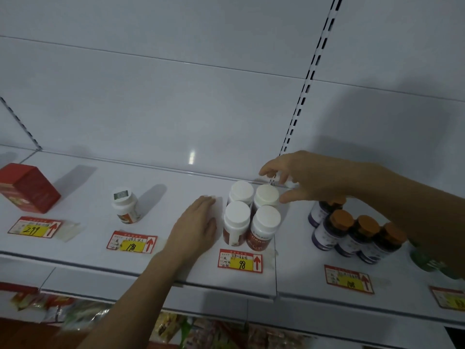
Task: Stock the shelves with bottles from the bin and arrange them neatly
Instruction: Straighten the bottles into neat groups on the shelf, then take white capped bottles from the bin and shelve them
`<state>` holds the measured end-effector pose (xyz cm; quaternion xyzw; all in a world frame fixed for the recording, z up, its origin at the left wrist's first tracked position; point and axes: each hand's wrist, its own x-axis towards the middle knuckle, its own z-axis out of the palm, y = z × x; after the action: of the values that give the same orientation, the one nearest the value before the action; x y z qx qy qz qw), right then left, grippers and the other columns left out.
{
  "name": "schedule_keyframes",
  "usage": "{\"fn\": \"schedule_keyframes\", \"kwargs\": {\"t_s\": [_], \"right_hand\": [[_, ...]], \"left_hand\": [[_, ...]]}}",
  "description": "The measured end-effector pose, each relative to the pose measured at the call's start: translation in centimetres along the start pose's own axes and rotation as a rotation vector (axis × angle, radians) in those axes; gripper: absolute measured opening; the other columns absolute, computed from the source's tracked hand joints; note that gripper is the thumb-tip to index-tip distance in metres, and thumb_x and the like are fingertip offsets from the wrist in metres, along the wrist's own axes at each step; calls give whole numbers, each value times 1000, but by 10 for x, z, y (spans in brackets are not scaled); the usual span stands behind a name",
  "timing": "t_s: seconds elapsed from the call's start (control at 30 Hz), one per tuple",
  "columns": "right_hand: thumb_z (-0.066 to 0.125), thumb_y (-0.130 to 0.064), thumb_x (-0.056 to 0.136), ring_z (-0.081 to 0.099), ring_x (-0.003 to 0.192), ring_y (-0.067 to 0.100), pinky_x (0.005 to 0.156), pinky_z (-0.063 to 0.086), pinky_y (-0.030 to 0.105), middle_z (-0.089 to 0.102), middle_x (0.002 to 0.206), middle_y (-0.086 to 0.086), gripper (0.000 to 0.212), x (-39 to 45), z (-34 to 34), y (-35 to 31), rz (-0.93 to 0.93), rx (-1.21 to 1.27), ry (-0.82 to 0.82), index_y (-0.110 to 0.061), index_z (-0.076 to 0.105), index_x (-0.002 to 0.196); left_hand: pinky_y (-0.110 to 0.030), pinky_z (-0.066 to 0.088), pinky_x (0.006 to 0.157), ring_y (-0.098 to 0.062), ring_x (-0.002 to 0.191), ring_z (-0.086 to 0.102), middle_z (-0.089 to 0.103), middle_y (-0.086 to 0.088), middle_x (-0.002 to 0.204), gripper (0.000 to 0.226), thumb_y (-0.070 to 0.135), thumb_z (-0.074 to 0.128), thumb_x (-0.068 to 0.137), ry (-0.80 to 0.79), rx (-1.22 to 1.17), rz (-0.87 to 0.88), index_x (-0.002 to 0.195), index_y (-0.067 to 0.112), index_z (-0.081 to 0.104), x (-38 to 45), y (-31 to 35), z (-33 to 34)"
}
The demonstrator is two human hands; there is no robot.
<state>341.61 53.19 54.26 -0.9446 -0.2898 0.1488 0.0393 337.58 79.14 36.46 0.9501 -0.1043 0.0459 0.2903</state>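
Your left hand (195, 226) flat and open on the white metal shelf (151, 197), touching four white-capped red plastic bottles (253, 214) near its front edge, your right hand (302, 181) spread loosely above them, holding nothing

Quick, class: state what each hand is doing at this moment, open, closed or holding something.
Left hand: open, fingers straight, beside the white-capped bottles.
Right hand: open, fingers loosely curved above the rear bottles, holding nothing visible.
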Motion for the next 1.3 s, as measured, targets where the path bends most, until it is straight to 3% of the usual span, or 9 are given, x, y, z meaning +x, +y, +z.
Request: {"fn": "schedule_keyframes", "kwargs": {"t_s": [0.23, 0.37, 0.5, 0.6, 0.7, 0.87, 1.03, 1.17, 1.3], "right_hand": [[58, -42, 100, 46, 138, 17, 116, 35, 34, 47, 153, -2, 56, 27, -1, -31, -134, 18, 313, -22, 43, 150], [42, -58, 97, 20, 151, 9, 123, 15, 26, 25, 165, -8, 71, 69, -12, -94, -190, -3, 286, -26, 26, 159], [30, -72, 87, 12, 153, 6, 126, 13, 30, 15, 167, -11, 87, 117, -23, -170, -313, 33, 254, -28, 16, 161], [36, -67, 94, 8, 154, 6, 127, 11, 32, 9, 169, -10, 83, 159, -31, -228, -372, 6, 198, -27, 10, 162], [34, -68, 93, 7, 155, 6, 127, 9, 31, 7, 170, -8, 86, 206, -41, -296, -436, -43, 184, -25, 9, 162], [40, -61, 99, 8, 155, 9, 123, 7, 24, 9, 170, -5, 80, 281, -52, -423, -540, -115, 175, -22, 10, 163], [40, -61, 100, 10, 155, 11, 123, 9, 26, 9, 170, -4, 80, 340, -60, -529, -623, -171, 155, -21, 10, 163], [44, -61, 99, 14, 154, 12, 125, 14, 30, 11, 170, -6, 81, 384, -73, -591, -658, -229, 109, -23, 10, 162], [47, -58, 100, 24, 151, 14, 120, 20, 29, 19, 168, -5, 77, 430, -91, -648, -689, -248, 137, -25, 15, 161]], "left_hand": [[-30, 34, 116, -8, 143, 39, 48, 6, 151, 49, 31, 55, 99, 363, -184, 88, 146, 20, 48, -33, 8, -113], [-40, 38, 114, -4, 140, 41, 45, 15, 152, 51, 41, 44, 101, 491, -237, 38, 150, 27, 42, -62, -20, -184], [-42, 36, 115, 4, 136, 40, 40, 18, 155, 57, 54, 37, 99, 579, -128, -37, 152, 32, 35, -93, -72, -251], [-45, 35, 115, -11, 141, 39, 40, 6, 157, 64, 62, 33, 98, 607, -17, -121, 155, 34, 29, -126, -115, -298], [-28, 20, 117, -2, 146, 22, 23, 10, 164, 72, 64, 29, 95, 588, 92, -194, 158, 29, 22, -162, -162, -343], [-33, 36, 110, -15, 144, 35, 26, 7, 164, 66, 61, 32, 102, 597, 202, -254, 158, 27, 23, -211, -252, -420], [-27, 29, 104, 3, 123, 37, 33, 7, 160, 60, 49, 40, 103, 650, 192, -345, 156, 25, 28, -243, -325, -477], [-37, 29, 117, -15, 146, 32, 32, 2, 162, 62, 46, 44, 102, 666, 196, -430, 157, 23, 26, -257, -382, -510], [-33, 29, 114, -13, 145, 33, 35, 5, 159, 61, 47, 43, 101, 727, 174, -476, 156, 24, 27, -261, -432, -540]]}}
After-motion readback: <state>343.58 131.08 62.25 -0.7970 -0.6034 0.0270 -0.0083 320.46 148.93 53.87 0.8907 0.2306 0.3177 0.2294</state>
